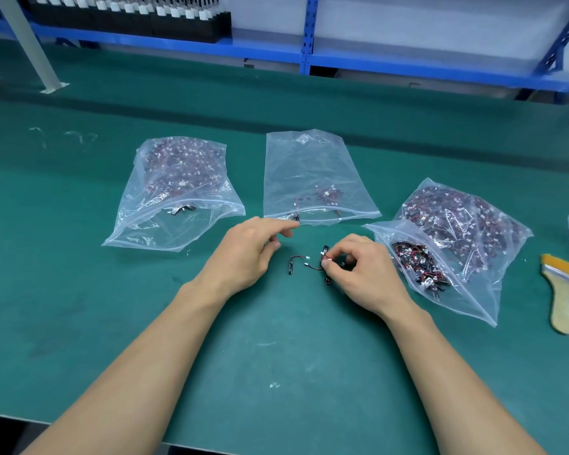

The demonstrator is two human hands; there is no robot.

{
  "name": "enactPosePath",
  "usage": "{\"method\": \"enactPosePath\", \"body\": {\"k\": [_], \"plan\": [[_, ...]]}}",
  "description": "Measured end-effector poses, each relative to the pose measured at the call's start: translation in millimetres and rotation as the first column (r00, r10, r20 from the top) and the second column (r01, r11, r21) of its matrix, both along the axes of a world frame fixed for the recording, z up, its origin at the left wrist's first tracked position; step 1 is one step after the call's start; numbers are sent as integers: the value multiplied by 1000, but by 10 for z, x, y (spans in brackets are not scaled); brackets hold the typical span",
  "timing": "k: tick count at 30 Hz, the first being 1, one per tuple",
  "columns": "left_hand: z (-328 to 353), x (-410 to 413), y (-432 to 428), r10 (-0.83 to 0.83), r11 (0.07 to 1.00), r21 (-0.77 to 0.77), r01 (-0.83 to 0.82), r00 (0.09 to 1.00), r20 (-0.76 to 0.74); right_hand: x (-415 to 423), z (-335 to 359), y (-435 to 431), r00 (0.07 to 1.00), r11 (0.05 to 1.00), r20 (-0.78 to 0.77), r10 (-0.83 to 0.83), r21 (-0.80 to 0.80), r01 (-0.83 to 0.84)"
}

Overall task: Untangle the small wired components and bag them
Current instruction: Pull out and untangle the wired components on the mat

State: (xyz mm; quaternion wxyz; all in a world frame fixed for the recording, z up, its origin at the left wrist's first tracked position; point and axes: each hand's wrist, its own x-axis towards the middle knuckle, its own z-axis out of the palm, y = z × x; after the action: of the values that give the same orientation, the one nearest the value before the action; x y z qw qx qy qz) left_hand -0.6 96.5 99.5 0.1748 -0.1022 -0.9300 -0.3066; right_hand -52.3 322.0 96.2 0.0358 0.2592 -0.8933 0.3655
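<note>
Wired pieces at the worktop (276, 339).
My right grip (362, 267) pinches a small tangle of wired pieces (325, 250); my left grip (247, 251) is loose, holding nothing. One single piece (294, 262) lies between them, a near-empty bag (312, 172) just beyond.

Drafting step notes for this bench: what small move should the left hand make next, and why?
Probably the left hand, holding nothing, should pick up the separated wired component lying free on the mat between the hands and drop it into the middle bag just beyond it; the right hand is busy pinching the tangled pieces.
</note>
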Motion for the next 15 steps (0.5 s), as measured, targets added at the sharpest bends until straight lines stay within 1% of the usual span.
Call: {"method": "enactPosePath", "body": {"k": [2, 4, 7, 9, 11, 15], "plan": [[9, 16, 15, 29, 1000, -3, -29, 998, -49, 0, -7, 3, 1000, 1000, 2, -2, -4, 2], [22, 46, 40, -12, 1000, -26, 10, 998, -58, -4, -11, 3, 1000, 1000, 9, -3, -10, 3], [25, 71, 72, -105, 990, -91, 110, 993, 53, -12, -9, 0, 999, 999, 31, -9, -33, 10], [22, 74, 68, -90, 984, -146, 104, 991, 100, -13, -7, 4, 999, 999, 34, -22, -39, 23], [24, 81, 27, -50, 981, -179, 70, 992, 114, -13, 1, 18, 999, 999, 35, -36, -38, 37], [27, 113, -63, -4, 985, -172, 23, 994, 107, -13, 29, 50, 997, 996, 56, -54, -65, 58]]}}
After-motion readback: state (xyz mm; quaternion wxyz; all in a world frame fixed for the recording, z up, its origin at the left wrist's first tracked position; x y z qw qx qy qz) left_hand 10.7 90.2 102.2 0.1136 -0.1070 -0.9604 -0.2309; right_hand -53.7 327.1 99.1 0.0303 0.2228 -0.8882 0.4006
